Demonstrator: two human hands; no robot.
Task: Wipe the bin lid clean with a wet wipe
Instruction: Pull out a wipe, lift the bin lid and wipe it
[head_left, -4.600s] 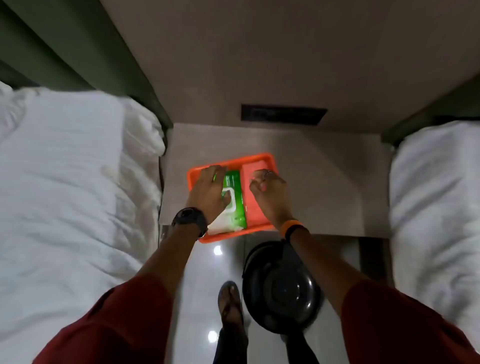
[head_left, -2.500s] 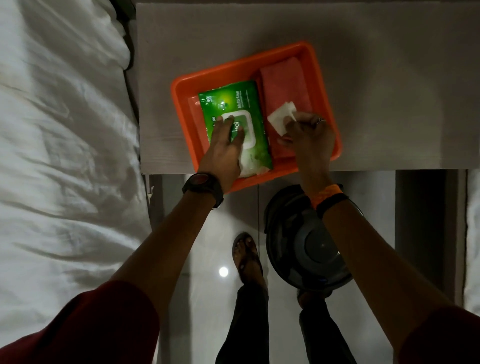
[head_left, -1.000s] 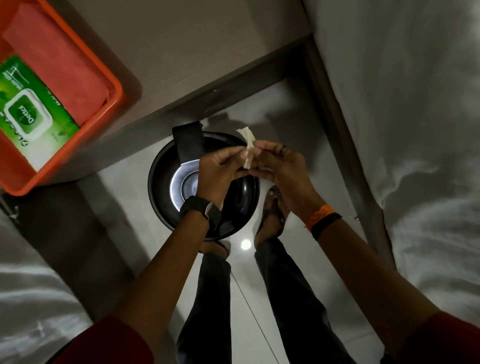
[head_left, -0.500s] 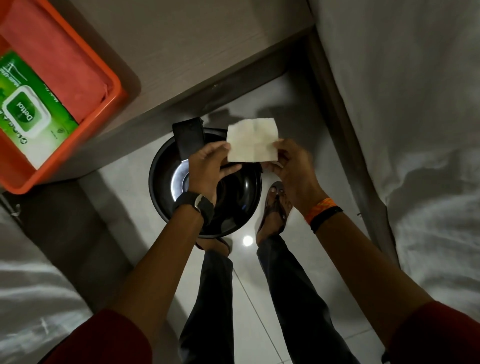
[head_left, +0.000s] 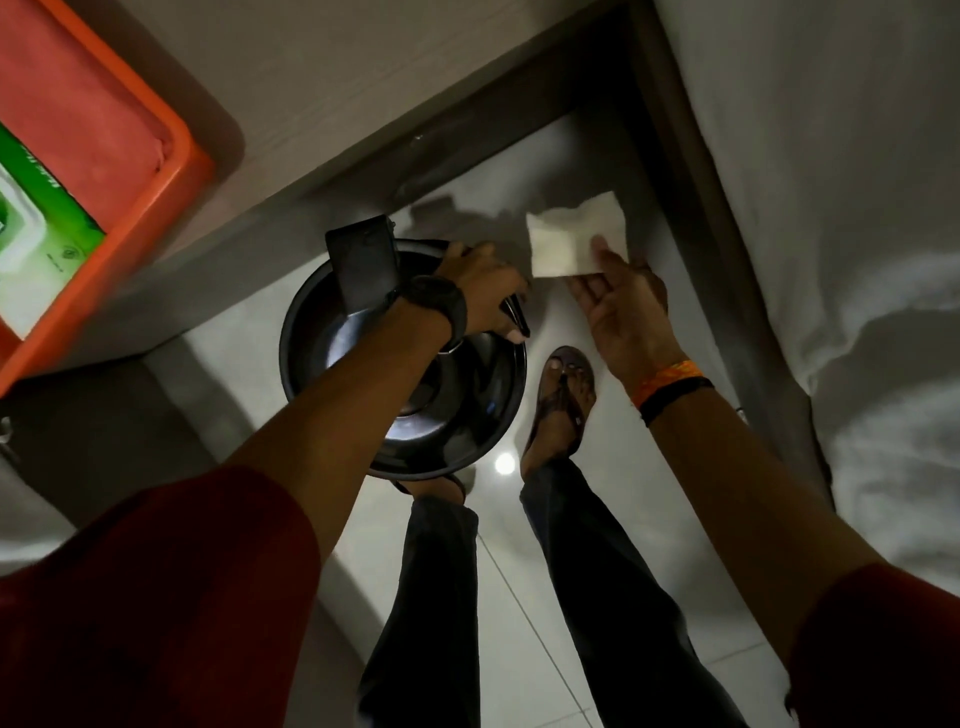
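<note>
A round black bin with a glossy lid (head_left: 457, 415) stands on the pale floor below the table edge, a dark hinge tab (head_left: 363, 265) at its far side. My left hand (head_left: 483, 291) reaches over it and grips the lid's far right rim. My right hand (head_left: 618, 306) is to the right of the bin, above the floor, pinching the unfolded white wet wipe (head_left: 574, 241) by its near edge with the thumb on top.
An orange tray (head_left: 176, 171) with a green wipes pack (head_left: 31, 218) and a red cloth (head_left: 78, 104) sits on the grey table (head_left: 363, 78) at the upper left. White bedding (head_left: 841, 208) lies on the right. My sandalled foot (head_left: 563, 400) stands beside the bin.
My left hand has let go of the wipe and dropped onto the bin lid's rim. My right hand alone now holds the opened wipe, moved right of the bin.
</note>
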